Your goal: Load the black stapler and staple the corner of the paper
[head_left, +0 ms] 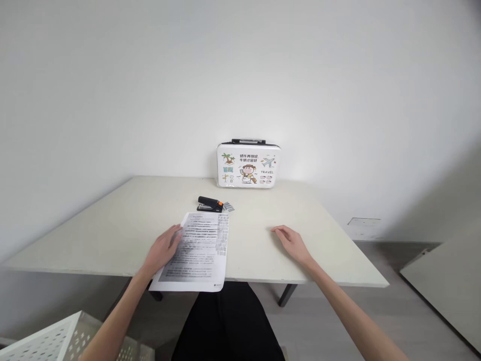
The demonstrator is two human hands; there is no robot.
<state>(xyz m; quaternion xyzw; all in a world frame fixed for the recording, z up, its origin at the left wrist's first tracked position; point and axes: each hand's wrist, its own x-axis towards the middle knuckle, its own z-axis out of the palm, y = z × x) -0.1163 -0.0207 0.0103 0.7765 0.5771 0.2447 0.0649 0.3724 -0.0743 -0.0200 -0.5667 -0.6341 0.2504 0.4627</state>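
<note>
A printed sheet of paper lies on the table, its lower edge jutting past the table's front edge. My left hand rests on the left side of the sheet with its fingers stretched out. Just beyond the paper's top edge sits a black stapler with an orange patch. Beside its right end are several grey strips of staples. To the right of the sheet, my right hand rests on the tabletop, fingers loosely curled together, with nothing visible in them.
A white carry case with cartoon prints and a black handle stands upright at the back of the white table, near the wall. At lower left is a white perforated basket. A pale panel stands on the floor at right.
</note>
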